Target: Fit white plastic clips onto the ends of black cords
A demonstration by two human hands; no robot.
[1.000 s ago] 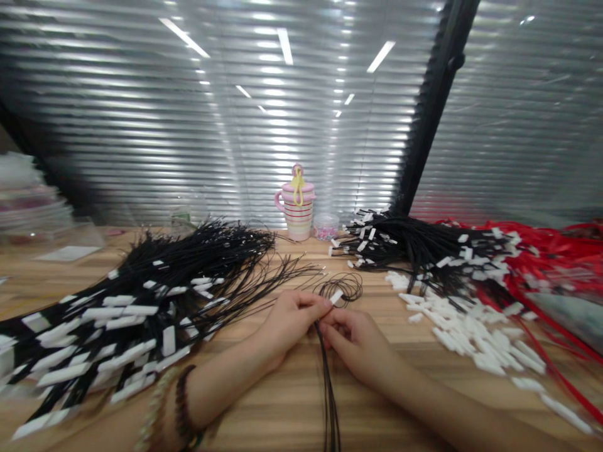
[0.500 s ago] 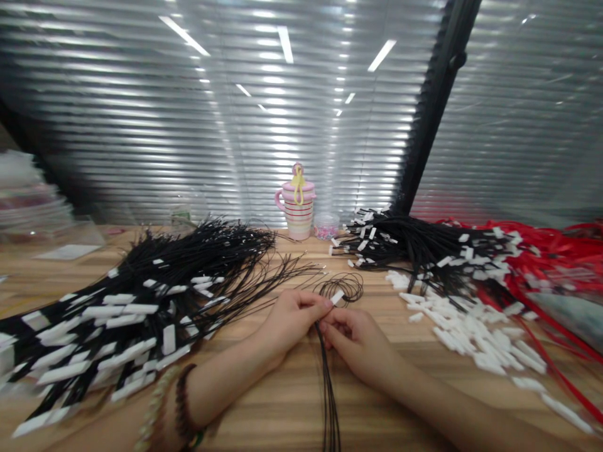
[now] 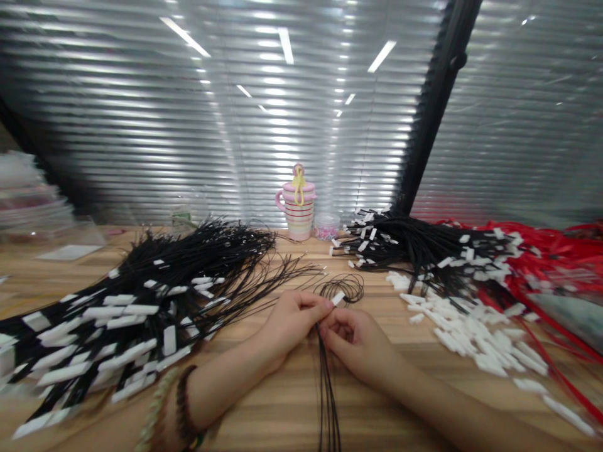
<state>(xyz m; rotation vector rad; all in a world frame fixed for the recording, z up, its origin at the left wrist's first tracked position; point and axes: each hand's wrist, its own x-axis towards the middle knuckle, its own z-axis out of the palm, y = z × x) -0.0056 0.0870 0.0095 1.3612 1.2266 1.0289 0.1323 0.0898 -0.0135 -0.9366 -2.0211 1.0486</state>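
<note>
My left hand pinches a small white piece that sticks out past its fingertips at the table's centre. Right beside it, my right hand has its thumb and fingers pressed together at the black cords; what lies between those fingertips is hidden. Several thin black cords hang from between the hands toward the near edge. Beyond the fingers lies a loose coil of black cord.
Black cords with white tags cover the left side. At the right are another black bundle, loose white pieces and red straps. A striped cup and a bead jar stand at the back.
The fingers of my right hand have shifted slightly at the cords, and the hanging cords have moved a little. The white piece is still at my left fingertips.
</note>
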